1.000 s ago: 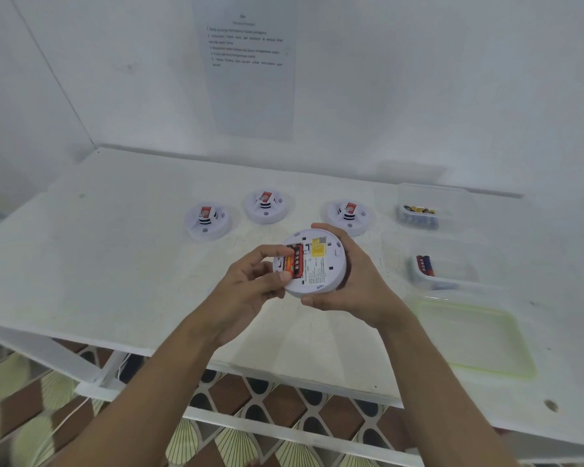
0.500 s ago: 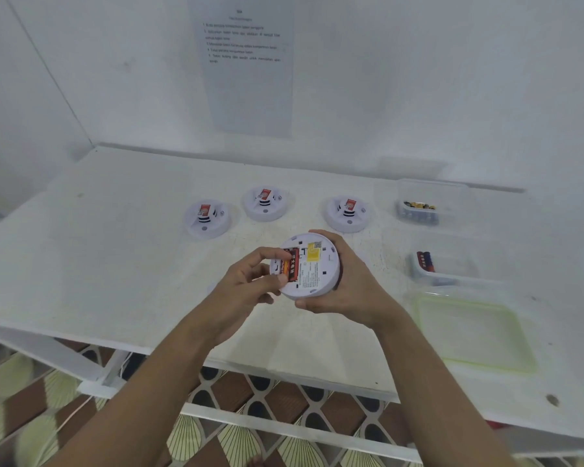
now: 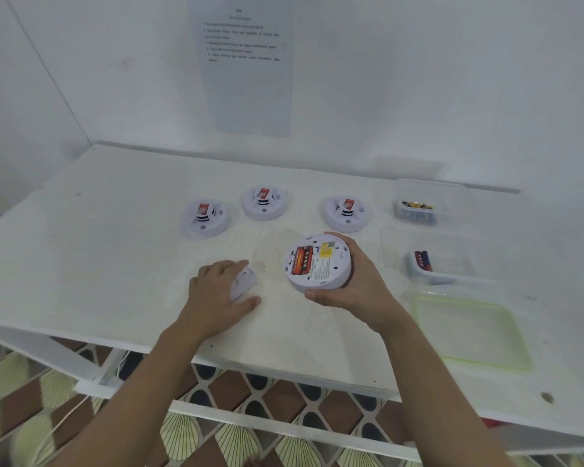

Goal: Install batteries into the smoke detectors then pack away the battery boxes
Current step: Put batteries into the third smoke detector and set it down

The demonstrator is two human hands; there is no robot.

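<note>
Smoke detector [image 3: 317, 264] is held underside up in the right hand [image 3: 354, 291]. The fingers are curled round its far rim and the thumb is pressed against its near edge. The unit is tilted toward the camera, near the centre of the tabletop [image 3: 115, 247]; whether its lower edge touches the surface cannot be told.

Two red batteries [image 3: 300, 261] are seen side by side in the open compartment on the left of the underside. A yellow label [image 3: 327, 250] is noted just beside them.

The left hand [image 3: 213, 291] is laid on the tabletop to the left of the held unit. Its fingers are curled over a small white cover piece [image 3: 245, 283], with the thumb stretched out along the near side.

A row is noted behind, domes up, each topped with a red tag: left detector [image 3: 204, 215], middle detector [image 3: 264, 202], right detector [image 3: 346, 212].

At the right, the clear far battery box [image 3: 432, 200] and the near battery box [image 3: 452, 261] are each seen with batteries at the left end. A green-rimmed lid [image 3: 469, 328] is laid flat just in front of the near box.

A printed sheet [image 3: 246, 69] is fixed to the wall.
</note>
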